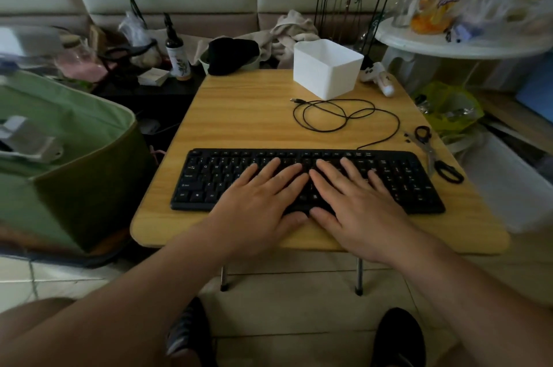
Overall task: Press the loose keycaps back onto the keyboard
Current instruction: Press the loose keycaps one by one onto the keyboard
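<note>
Lying flat with fingers straight and spread, the left hand and right hand press side by side on the middle keys of the black keyboard, grasping nothing. The keyboard sits across the lower centre of the wooden table, its cable coiled behind it near a white box, with scissors at right of centre.

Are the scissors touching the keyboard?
Apart. The head view shows the scissors lying off the right end of the keyboard, with a strip of bare table between them.
</note>
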`<control>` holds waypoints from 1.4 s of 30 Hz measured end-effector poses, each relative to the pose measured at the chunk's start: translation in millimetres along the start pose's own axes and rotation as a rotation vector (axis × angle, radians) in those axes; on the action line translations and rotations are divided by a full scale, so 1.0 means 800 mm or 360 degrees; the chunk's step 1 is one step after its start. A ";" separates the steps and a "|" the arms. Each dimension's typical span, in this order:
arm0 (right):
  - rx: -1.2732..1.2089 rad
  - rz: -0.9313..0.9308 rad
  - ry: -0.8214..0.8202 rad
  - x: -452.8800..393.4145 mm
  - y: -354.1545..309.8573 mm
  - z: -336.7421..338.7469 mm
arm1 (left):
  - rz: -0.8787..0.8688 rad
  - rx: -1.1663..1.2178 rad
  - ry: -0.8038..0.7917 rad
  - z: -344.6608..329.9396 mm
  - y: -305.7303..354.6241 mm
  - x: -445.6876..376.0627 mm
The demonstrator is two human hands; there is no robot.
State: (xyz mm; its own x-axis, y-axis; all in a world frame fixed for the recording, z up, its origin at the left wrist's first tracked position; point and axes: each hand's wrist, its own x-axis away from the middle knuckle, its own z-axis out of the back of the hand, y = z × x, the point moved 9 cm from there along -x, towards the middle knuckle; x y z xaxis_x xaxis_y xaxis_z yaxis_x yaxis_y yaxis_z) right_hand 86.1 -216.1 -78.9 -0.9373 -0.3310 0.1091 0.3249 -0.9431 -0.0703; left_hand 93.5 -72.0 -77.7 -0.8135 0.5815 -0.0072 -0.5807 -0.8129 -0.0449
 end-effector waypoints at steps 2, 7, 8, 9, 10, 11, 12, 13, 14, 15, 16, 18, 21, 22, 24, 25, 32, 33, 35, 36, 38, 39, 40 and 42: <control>0.0026 -0.0006 0.0000 0.000 0.007 -0.001 | 0.0091 -0.0008 -0.0037 -0.001 -0.028 0.010; 0.0054 -0.0137 0.0000 0.015 0.052 0.000 | 0.0268 0.0057 -0.0064 -0.002 -0.082 0.035; 0.0047 -0.0177 0.0000 0.019 0.063 0.000 | 0.0299 0.0058 -0.0057 -0.002 -0.087 0.040; 0.0040 -0.0216 0.0006 0.022 0.073 0.000 | 0.0329 0.0057 -0.0042 -0.002 -0.092 0.043; 0.0036 -0.0251 0.0019 0.025 0.082 0.001 | 0.0356 0.0058 -0.0028 -0.003 -0.096 0.046; 0.0029 -0.0281 0.0042 0.028 0.089 0.002 | 0.0387 0.0064 -0.0018 -0.003 -0.099 0.049; 0.0010 -0.0316 0.0067 0.030 0.095 0.004 | 0.0426 0.0072 -0.0012 -0.004 -0.103 0.053; -0.0018 -0.0358 0.0091 0.033 0.101 0.005 | 0.0470 0.0083 -0.0004 -0.004 -0.107 0.057; -0.0052 -0.0402 0.0109 0.037 0.108 0.007 | 0.0517 0.0103 0.0002 -0.004 -0.111 0.062; -0.0100 -0.0439 0.0118 0.041 0.115 0.009 | 0.0557 0.0130 -0.0003 -0.005 -0.114 0.066; -0.0167 -0.0467 0.0115 0.045 0.122 0.010 | 0.0590 0.0163 -0.0012 -0.006 -0.116 0.071; -0.0292 -0.0482 0.0087 0.053 0.132 0.009 | 0.0639 0.0225 -0.0035 -0.007 -0.119 0.079; -0.0305 -0.0449 0.0061 0.056 0.134 0.005 | 0.0650 0.0193 -0.0041 -0.006 -0.118 0.081; -0.0297 -0.0442 0.0073 0.056 0.133 0.005 | 0.0645 0.0161 -0.0047 -0.007 -0.118 0.080; -0.0331 -0.0422 0.0170 0.054 0.129 0.010 | 0.0650 0.0156 -0.0048 -0.008 -0.120 0.077; -0.0382 -0.0421 0.0242 0.053 0.129 0.014 | 0.0673 0.0209 -0.0030 -0.007 -0.123 0.076; -0.0568 -0.0460 0.0380 0.023 0.137 0.031 | 0.0841 0.0450 0.0115 -0.002 -0.167 0.061; -0.0549 -0.0460 0.0365 0.015 0.138 0.031 | 0.0829 0.0425 0.0104 -0.003 -0.171 0.055; -0.0496 -0.0456 0.0326 -0.001 0.140 0.028 | 0.0817 0.0381 0.0050 -0.006 -0.179 0.041; -0.0470 -0.0444 0.0312 -0.009 0.141 0.028 | 0.0819 0.0356 0.0012 -0.007 -0.182 0.034; -0.0455 -0.0430 0.0315 -0.024 0.144 0.029 | 0.0826 0.0317 -0.0046 -0.010 -0.191 0.019; -0.0461 -0.0429 0.0320 -0.030 0.145 0.031 | 0.0827 0.0312 -0.0056 -0.010 -0.195 0.012; -0.0466 -0.0428 0.0331 -0.036 0.146 0.034 | 0.0826 0.0314 -0.0051 -0.009 -0.198 0.007; -0.0464 -0.0437 0.0356 -0.044 0.151 0.035 | 0.0807 0.0329 0.0007 -0.008 -0.202 -0.002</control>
State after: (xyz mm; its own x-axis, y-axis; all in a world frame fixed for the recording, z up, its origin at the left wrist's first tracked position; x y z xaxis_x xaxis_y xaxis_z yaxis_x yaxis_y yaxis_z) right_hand 162.0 -318.8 -63.5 -0.9983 -0.0250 -0.0521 0.0416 -0.9365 -0.3482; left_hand 189.0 58.8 -76.7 -0.9932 0.1146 0.0191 -0.1100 -0.9805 0.1626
